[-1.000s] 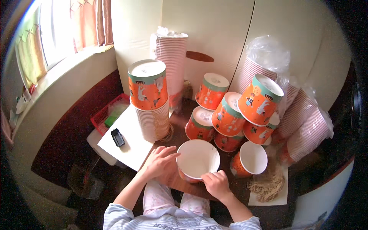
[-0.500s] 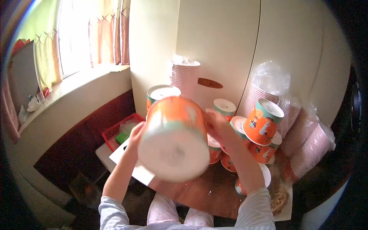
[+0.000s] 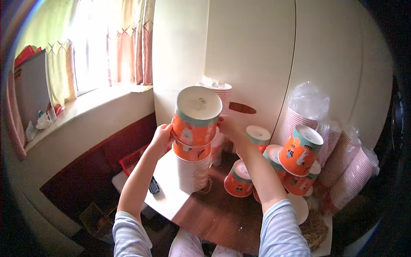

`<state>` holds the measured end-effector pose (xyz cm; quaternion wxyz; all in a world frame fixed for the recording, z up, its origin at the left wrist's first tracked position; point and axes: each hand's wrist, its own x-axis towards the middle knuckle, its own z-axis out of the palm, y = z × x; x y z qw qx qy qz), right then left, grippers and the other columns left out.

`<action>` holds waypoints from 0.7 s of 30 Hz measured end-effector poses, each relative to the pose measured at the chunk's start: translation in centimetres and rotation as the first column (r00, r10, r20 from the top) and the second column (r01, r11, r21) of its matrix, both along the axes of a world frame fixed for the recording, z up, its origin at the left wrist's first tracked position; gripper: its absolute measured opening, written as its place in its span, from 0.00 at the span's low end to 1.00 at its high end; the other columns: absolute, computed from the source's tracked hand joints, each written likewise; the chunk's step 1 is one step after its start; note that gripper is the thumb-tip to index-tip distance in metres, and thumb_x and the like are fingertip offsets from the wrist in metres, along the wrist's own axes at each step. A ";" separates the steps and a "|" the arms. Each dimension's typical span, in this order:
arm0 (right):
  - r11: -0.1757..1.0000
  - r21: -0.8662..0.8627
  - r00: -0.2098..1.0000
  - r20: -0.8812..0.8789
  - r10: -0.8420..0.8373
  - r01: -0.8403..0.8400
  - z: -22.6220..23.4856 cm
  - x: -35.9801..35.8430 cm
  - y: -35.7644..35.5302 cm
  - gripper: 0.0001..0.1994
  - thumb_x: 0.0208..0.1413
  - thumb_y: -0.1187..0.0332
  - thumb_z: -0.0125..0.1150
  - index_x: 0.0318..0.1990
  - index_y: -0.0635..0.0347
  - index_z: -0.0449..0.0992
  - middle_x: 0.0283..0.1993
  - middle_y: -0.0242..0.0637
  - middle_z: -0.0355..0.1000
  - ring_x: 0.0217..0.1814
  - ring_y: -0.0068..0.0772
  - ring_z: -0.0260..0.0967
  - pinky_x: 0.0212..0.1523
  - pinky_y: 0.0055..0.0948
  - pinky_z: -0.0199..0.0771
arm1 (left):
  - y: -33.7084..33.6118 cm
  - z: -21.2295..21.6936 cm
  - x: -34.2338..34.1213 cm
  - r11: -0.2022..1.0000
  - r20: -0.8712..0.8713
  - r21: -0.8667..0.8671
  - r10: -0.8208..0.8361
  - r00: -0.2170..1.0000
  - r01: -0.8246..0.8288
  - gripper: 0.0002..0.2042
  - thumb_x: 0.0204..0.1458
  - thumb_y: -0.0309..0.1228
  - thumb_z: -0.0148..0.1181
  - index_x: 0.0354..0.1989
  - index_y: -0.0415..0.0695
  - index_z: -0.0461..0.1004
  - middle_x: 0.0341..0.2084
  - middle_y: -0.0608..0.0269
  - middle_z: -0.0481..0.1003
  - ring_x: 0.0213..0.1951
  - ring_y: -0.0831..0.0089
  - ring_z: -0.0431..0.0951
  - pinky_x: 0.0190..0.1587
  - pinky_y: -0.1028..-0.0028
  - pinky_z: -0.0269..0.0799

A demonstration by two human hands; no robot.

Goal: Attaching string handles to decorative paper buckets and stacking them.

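Observation:
An orange-and-teal paper bucket (image 3: 196,128), bottom up, is held between my two hands over a tall stack of nested paper buckets (image 3: 190,171). My left hand (image 3: 162,136) grips its rim on the left side. My right hand (image 3: 227,127) is at the right side of the rim, its fingertips partly hidden behind the bucket. The bucket's lower part sits around or just over the top of the stack; I cannot tell whether it rests there. Several more upside-down orange buckets (image 3: 238,183) stand on the table to the right, some piled on others, one (image 3: 301,150) on top.
Tall stacks of pink-rimmed buckets in clear plastic (image 3: 349,188) lean at the right. A bundle of tan fibres (image 3: 314,233) lies at the near right edge. A black object (image 3: 154,186) and a red basket (image 3: 130,160) are left of the stack. A wall (image 3: 252,51) rises behind.
My hands have moved the bucket away from me, from close in front to over the nested stack. It has tipped so its bottom faces up. The view has shifted slightly.

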<state>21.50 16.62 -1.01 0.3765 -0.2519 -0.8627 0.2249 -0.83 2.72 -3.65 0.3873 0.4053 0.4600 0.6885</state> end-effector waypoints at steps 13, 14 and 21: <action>0.983 -0.073 0.978 0.139 -0.155 0.166 -1.5 -1.5 0.1 0.11 0.46 0.68 0.46 0.35 0.56 0.75 0.32 0.50 0.70 0.34 0.52 0.69 0.34 0.41 0.68 | 0.0 -4.1 0.7 0.984 -0.114 -0.160 0.059 0.992 -0.077 0.12 0.55 0.34 0.38 0.23 0.44 0.64 0.12 0.70 0.62 0.12 0.81 0.59 0.12 0.82 0.53; 0.982 -0.085 0.978 0.138 -0.155 0.167 -2.2 -1.5 0.5 0.11 0.46 0.68 0.46 0.35 0.56 0.75 0.32 0.51 0.70 0.35 0.52 0.68 0.35 0.42 0.68 | 0.0 -4.4 0.9 0.978 -0.100 -0.168 0.107 0.989 -0.122 0.12 0.55 0.35 0.38 0.22 0.45 0.63 0.12 0.72 0.61 0.11 0.83 0.58 0.11 0.83 0.51; 0.997 -0.071 0.998 -0.046 -0.032 0.029 -6.6 -2.4 0.9 0.11 0.46 0.72 0.43 0.35 0.61 0.73 0.32 0.53 0.69 0.37 0.55 0.67 0.36 0.45 0.67 | 0.0 -7.2 -0.4 0.888 -0.616 -0.125 0.281 0.736 -0.443 0.15 0.54 0.38 0.40 0.27 0.37 0.64 0.20 0.48 0.69 0.23 0.60 0.70 0.27 0.66 0.65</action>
